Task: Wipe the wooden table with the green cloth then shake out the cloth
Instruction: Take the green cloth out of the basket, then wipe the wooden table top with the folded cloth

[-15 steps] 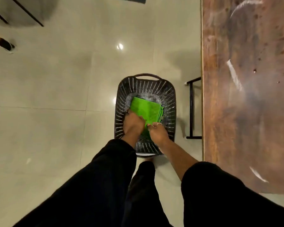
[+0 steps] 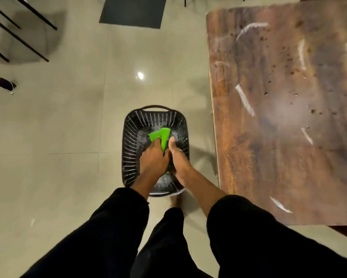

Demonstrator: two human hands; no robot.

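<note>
The green cloth [image 2: 161, 137] is bunched up inside a black perforated basket [image 2: 132, 137] on the floor. My left hand [image 2: 153, 158] grips the cloth from the left, and its fingers cover part of it. My right hand [image 2: 178, 157], with a ring on one finger, presses against the cloth from the right; most of the cloth is hidden between both hands. The wooden table [image 2: 288, 117] stands to the right, with white streaks, dark crumbs and small drops on its top.
The basket stands on pale floor tiles just left of the table's edge. A dark mat [image 2: 132, 12] lies at the far top. Black chair legs [image 2: 18, 31] are at the top left, and a small dark object [image 2: 5, 84] lies on the floor at the left.
The cloth was spread flat and wider in the basket; now it is gathered into a smaller bunch between both hands. The view has pulled back and shows more of the table.
</note>
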